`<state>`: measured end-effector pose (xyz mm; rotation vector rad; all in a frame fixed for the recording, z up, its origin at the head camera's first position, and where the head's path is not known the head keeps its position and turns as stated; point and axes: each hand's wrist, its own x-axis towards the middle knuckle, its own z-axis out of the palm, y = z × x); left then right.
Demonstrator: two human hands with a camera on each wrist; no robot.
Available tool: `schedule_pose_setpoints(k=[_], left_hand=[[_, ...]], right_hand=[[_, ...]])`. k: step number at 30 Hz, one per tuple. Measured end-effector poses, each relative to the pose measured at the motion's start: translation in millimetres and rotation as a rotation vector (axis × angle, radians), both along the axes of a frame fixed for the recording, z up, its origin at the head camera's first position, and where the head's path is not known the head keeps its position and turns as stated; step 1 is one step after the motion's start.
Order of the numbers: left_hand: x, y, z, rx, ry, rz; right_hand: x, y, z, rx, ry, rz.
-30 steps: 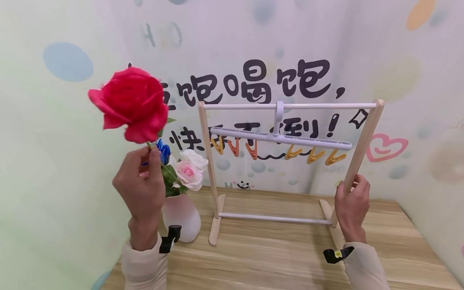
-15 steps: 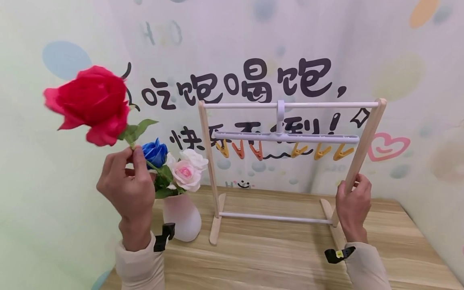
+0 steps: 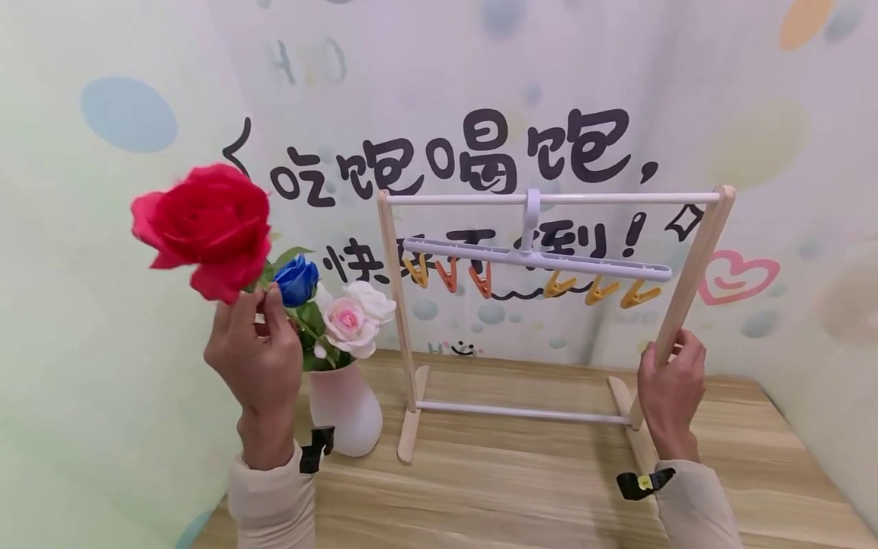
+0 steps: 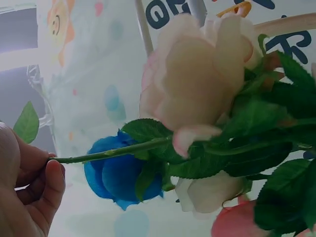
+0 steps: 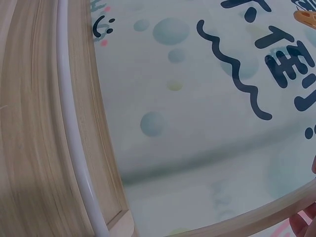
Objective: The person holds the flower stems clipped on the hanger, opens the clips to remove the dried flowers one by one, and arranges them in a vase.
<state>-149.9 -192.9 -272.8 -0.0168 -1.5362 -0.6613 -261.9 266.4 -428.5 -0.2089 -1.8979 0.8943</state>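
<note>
My left hand (image 3: 257, 354) pinches the green stem (image 4: 106, 154) of a large red rose (image 3: 209, 225), just under its bloom. The stem slants down among the flowers of a pale pink-and-white vase (image 3: 346, 412) in the head view. A blue rose (image 3: 296, 280) and a pink-and-white rose (image 3: 350, 324) stand there beside the hand. My right hand (image 3: 674, 393) grips the right wooden post (image 3: 693, 267) of a small rack. From the rack's top bar hangs a lilac hanger (image 3: 535, 259), tilted down to the right, with yellow and orange clips (image 3: 483, 282) along it.
The rack's lower white bar (image 3: 521, 412) and wooden feet (image 3: 413, 427) stand on a wood-grain table (image 3: 521, 488). Behind is a printed wall sheet (image 3: 480, 61) with black lettering. Another pale wall (image 3: 103, 305) closes off the left side.
The left hand with the red rose swung left, then came back right and slightly lower. The hanger levelled out and tilted again. The right hand stays on the post.
</note>
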Motion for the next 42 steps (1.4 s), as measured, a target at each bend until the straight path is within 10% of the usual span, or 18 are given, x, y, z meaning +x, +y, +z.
schedule_pose_setpoints(k=[14,25,33,42], left_hand=[[-15.8,4.7,-56.7,-0.107,-0.286,-0.046],[-14.4,1.2,-86.2,-0.099,-0.542,0.036],[-12.5,-0.5,-92.9,0.02,-0.71,0.082],[0.9,-0.6,-87.0,0.187,-0.812,-0.109]], right_hand=[[3.2,0.6,1.5,0.008,-0.005,-0.008],[-0.5,2.2,-0.9,0.007,0.004,-0.004],[0.8,0.5,-0.6,0.005,-0.01,0.001],[-0.9,0.0,-1.4,-0.001,-0.023,0.006]])
